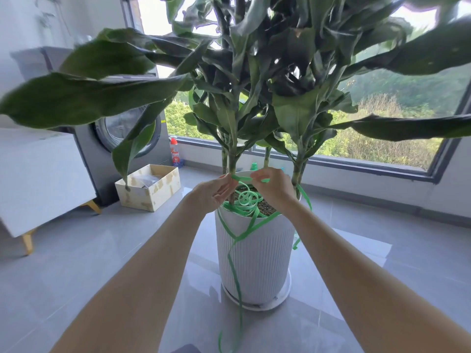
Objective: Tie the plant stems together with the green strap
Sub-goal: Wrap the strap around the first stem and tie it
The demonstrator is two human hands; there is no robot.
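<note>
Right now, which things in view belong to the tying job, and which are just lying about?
Job:
strap, pinched by left hand and right hand
stems
pot

Lying about:
box
bottle
washer

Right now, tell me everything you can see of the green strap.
The green strap is a thin, flat, glossy plastic-looking ribbon. A short stretch runs between the left hand and right hand, both pinching it beside a stem. Slack lies coiled on the soil, spills over the rim of the white pot and trails to the floor.
</note>
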